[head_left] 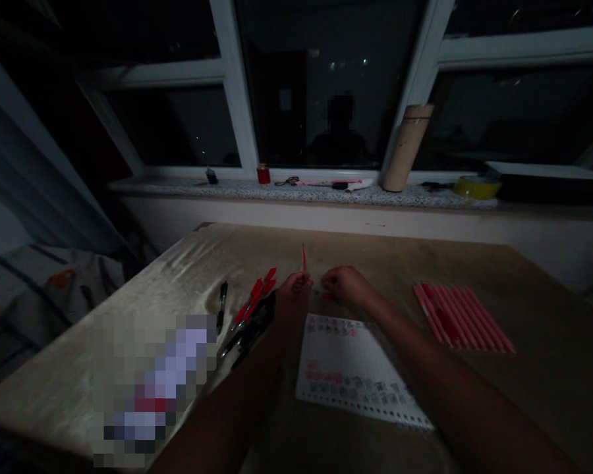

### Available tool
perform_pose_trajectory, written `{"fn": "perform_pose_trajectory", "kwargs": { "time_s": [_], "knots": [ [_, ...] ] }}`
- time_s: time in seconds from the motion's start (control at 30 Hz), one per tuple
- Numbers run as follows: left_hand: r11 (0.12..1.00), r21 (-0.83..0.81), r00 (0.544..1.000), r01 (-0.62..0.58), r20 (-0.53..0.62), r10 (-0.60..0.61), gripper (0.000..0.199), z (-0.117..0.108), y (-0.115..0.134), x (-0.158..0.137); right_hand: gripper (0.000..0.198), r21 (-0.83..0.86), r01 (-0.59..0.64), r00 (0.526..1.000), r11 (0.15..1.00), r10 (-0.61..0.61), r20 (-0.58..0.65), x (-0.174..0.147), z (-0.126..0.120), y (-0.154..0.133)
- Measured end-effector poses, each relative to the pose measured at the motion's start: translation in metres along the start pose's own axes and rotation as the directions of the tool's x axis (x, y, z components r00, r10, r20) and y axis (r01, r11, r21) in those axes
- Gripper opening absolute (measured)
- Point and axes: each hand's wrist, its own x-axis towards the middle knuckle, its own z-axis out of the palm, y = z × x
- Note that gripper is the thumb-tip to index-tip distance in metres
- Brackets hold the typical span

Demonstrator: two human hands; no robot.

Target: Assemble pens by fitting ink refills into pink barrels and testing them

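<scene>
Above the notepad's far edge, my left hand [295,284] is closed around a slim red pen [304,258], whose thin end points up and away; whether it is a whole pen or only part of one is too dark to tell. My right hand [348,283] is just to the right, fingers curled in a pinch, and what they hold is hidden. A small red piece [329,295] shows right under its fingers. The spiral notepad [346,368], with rows of black and red writing, lies below both hands. Left of my left wrist are red pens [257,293] and black pens [250,329].
One black pen [222,306] lies apart at the left, near a blurred-out long item [172,368]. Several pink pencils [469,316] lie in a row at the right, with a red pen on them. The windowsill [316,192] holds a cardboard tube [408,148] and yellow tape [477,187].
</scene>
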Motion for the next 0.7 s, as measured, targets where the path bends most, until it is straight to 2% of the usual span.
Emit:
{"fn": "perform_pose_trajectory", "kwargs": {
  "time_s": [0.1, 0.4, 0.57, 0.7],
  "knots": [
    [1.000, 0.019, 1.000, -0.008, 0.012, 0.007, 0.024, 0.000, -0.004, 0.000, 0.020, -0.030, -0.028, 0.997, 0.999, 0.030, 0.073, 0.016, 0.002, -0.001],
    [1.000, 0.019, 1.000, -0.013, 0.018, 0.013, 0.021, 0.001, -0.002, 0.000, 0.012, -0.131, 0.007, 0.967, 0.991, 0.027, 0.254, 0.042, 0.007, -0.004],
    [1.000, 0.012, 1.000, -0.002, -0.002, 0.002, 0.020, 0.002, 0.001, -0.001, 0.014, -0.201, 0.013, 0.966, 0.980, 0.040, 0.255, 0.042, 0.009, -0.012],
    [0.999, 0.029, 1.000, -0.025, 0.010, 0.025, 0.020, 0.001, 0.004, -0.003, 0.014, -0.159, 0.005, 0.980, 0.987, 0.027, 0.198, 0.034, 0.009, -0.010]
  ]
}}
